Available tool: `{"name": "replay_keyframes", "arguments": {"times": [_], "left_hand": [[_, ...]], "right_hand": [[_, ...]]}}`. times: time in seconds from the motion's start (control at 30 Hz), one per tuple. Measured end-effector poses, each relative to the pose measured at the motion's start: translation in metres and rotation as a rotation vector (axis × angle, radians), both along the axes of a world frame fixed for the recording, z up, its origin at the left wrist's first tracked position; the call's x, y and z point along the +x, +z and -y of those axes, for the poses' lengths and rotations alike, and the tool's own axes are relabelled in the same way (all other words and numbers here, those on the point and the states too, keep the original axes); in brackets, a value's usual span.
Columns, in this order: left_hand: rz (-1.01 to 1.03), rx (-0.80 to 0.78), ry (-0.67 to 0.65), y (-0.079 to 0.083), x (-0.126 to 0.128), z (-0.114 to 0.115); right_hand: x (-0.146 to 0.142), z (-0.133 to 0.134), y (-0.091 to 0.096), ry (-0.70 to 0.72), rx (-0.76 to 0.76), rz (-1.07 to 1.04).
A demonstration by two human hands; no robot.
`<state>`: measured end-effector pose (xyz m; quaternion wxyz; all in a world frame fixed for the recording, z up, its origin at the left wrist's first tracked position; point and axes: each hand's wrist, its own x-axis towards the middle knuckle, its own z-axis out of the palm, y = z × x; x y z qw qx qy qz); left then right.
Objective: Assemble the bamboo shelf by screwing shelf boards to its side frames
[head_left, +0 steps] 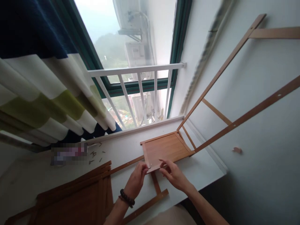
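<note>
My left hand (pixel 138 176), with a dark bead bracelet (pixel 127 198) on its wrist, pinches at the near-left corner of a framed wooden panel (pixel 164 148). A small pale piece shows by its fingertips, too small to name. Just right of that corner, my right hand (pixel 172 175) hovers at the panel's near edge. Its thumb and forefinger are apart with nothing visible between them. The panel joins a tall wooden ladder-like frame (pixel 212 79) that leans against the right wall. Wooden legs (pixel 154 182) lie under and beside the panel.
More wooden panels (pixel 77 200) lie on the white ledge (pixel 126 150) at left. Several small screws (pixel 93 153) are scattered near a blurred packet (pixel 69 153). A white railing (pixel 138 69) crosses the window behind. A striped curtain (pixel 51 93) hangs left; a wall hook (pixel 237 150) sits right.
</note>
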<state>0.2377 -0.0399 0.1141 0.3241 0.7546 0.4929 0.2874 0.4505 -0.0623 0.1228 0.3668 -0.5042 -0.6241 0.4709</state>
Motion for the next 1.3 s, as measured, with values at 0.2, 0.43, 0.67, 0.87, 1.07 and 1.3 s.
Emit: {"name": "replay_keyframes", "arguments": {"times": [0.2, 0.43, 0.67, 0.87, 1.07, 1.3], "left_hand": [[0.105, -0.164, -0.269, 0.029, 0.075, -0.007], [0.168, -0.353, -0.385, 0.020, 0.139, -0.012], [0.150, -0.759, -0.292, -0.010, 0.190, 0.009], [0.724, -1.209, 0.425, -0.037, 0.243, 0.007], [1.134, -0.962, 0.799, -0.063, 0.300, -0.021], [1.345, -0.816, 0.724, -0.084, 0.322, -0.042]], "right_hand": [[0.024, 0.008, 0.021, -0.051, 0.144, 0.073], [0.083, 0.041, 0.002, -0.296, -0.030, -0.037], [0.169, 0.068, -0.047, -0.629, -0.265, -0.444], [0.227, 0.050, -0.069, -0.674, -0.285, -0.629], [0.239, 0.002, -0.069, -0.638, -0.118, -0.798], [0.239, -0.040, 0.001, -0.597, 0.163, -0.903]]}}
